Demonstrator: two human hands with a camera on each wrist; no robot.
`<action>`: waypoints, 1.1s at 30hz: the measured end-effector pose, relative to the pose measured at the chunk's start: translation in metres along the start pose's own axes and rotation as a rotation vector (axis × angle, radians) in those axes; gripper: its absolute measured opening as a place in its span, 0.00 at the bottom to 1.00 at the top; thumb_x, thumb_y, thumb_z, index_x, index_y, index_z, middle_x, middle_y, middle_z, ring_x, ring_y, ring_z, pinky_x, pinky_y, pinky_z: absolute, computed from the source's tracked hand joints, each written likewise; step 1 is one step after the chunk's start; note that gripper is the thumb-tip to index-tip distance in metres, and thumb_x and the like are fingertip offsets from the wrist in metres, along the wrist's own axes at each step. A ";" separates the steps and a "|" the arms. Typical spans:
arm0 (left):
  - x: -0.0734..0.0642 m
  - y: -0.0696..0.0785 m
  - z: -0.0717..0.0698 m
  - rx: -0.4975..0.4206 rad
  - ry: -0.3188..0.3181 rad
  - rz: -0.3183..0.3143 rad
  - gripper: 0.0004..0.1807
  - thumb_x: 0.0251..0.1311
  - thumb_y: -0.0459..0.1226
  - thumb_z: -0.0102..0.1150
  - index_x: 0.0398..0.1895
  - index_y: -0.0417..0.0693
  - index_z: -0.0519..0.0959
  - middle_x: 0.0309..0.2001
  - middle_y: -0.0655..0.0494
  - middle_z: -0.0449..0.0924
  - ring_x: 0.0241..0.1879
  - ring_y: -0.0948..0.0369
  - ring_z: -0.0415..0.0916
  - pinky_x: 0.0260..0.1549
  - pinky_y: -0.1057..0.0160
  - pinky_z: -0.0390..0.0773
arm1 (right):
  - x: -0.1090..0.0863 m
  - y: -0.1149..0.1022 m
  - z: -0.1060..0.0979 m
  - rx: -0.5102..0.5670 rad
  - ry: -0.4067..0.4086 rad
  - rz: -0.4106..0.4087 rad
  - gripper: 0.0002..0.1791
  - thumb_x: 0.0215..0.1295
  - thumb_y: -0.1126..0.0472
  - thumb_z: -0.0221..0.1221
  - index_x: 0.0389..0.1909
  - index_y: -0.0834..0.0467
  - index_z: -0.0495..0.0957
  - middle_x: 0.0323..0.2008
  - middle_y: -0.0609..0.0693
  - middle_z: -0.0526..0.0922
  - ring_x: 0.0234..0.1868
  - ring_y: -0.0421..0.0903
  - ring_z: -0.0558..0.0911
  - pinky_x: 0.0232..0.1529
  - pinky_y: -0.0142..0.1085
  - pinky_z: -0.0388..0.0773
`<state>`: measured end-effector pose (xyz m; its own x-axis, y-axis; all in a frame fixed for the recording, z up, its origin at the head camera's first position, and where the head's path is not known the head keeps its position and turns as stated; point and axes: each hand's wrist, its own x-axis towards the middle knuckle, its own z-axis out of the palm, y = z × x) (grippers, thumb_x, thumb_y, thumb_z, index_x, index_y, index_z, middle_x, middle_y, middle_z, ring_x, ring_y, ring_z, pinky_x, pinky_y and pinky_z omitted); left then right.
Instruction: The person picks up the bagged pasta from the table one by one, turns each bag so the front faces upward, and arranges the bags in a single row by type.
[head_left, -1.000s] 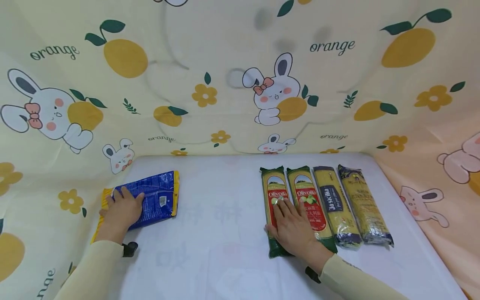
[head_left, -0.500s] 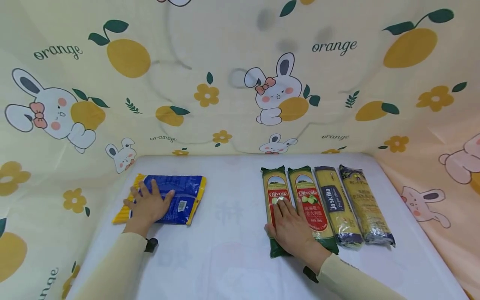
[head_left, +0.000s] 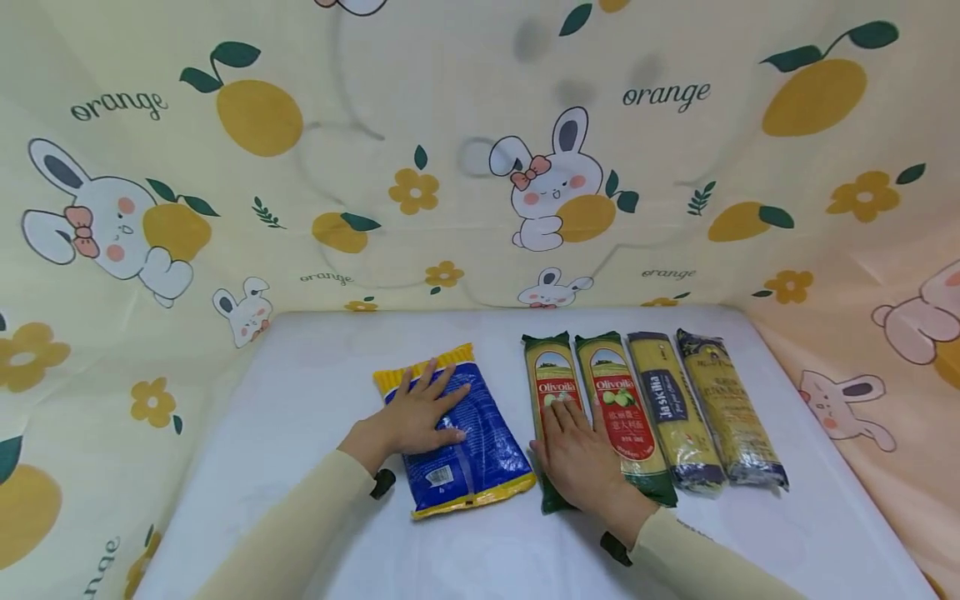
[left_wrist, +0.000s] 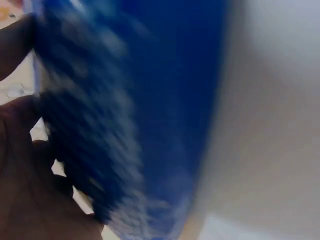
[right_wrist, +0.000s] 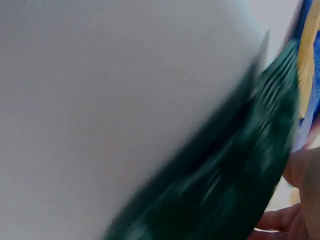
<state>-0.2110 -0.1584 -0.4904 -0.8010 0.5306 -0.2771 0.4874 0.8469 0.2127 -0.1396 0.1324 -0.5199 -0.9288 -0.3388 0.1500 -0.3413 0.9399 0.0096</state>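
Observation:
My left hand (head_left: pixel 416 421) rests with spread fingers on a blue bag (head_left: pixel 483 442) with yellow ends, which lies slightly turned on the white table. In the left wrist view the bag (left_wrist: pixel 135 100) is blurred, with the hand (left_wrist: pixel 30 185) at its left side. My right hand (head_left: pixel 581 458) lies with fairly straight fingers on the leftmost green-and-red Olivoila pasta packet (head_left: pixel 553 358), partly hiding it. The right wrist view has the packet's dark green end (right_wrist: pixel 225 175), with fingers (right_wrist: pixel 280 220) at lower right.
Right of that packet lie a second Olivoila packet (head_left: pixel 618 400), a Jasicilia pasta packet (head_left: pixel 667 408) and a gold packet with dark ends (head_left: pixel 731 408), side by side. A printed cloth (head_left: pixel 450 100) stands behind and beside the white table (head_left: pixel 300 400).
The blue bag has slid from the far left toward the pasta packets under my left hand, and has turned so its barcode end faces the front. My right hand has stayed in place.

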 end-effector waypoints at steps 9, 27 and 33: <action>-0.017 0.032 0.024 0.019 0.101 -0.027 0.34 0.81 0.52 0.43 0.86 0.58 0.55 0.87 0.49 0.39 0.86 0.44 0.28 0.79 0.31 0.37 | 0.002 -0.043 -0.005 0.121 -0.082 -0.094 0.36 0.83 0.43 0.50 0.79 0.62 0.64 0.78 0.61 0.67 0.80 0.61 0.64 0.79 0.64 0.52; -0.052 0.005 0.053 0.147 0.169 0.005 0.54 0.74 0.71 0.37 0.87 0.46 0.39 0.87 0.46 0.31 0.86 0.46 0.30 0.81 0.37 0.39 | 0.002 -0.071 0.007 0.037 -0.190 -0.109 0.48 0.77 0.27 0.45 0.84 0.57 0.56 0.83 0.60 0.57 0.83 0.60 0.57 0.79 0.69 0.46; -0.047 0.002 0.012 0.093 0.102 -0.011 0.42 0.76 0.62 0.51 0.83 0.49 0.61 0.84 0.47 0.55 0.83 0.46 0.54 0.76 0.36 0.60 | 0.001 -0.071 0.002 0.016 -0.154 -0.120 0.44 0.78 0.29 0.46 0.80 0.56 0.65 0.79 0.59 0.67 0.81 0.60 0.62 0.79 0.68 0.48</action>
<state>-0.1678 -0.1810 -0.4882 -0.8351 0.5193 -0.1814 0.5051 0.8545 0.1211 -0.1170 0.0654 -0.5226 -0.8918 -0.4524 -0.0047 -0.4524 0.8918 0.0019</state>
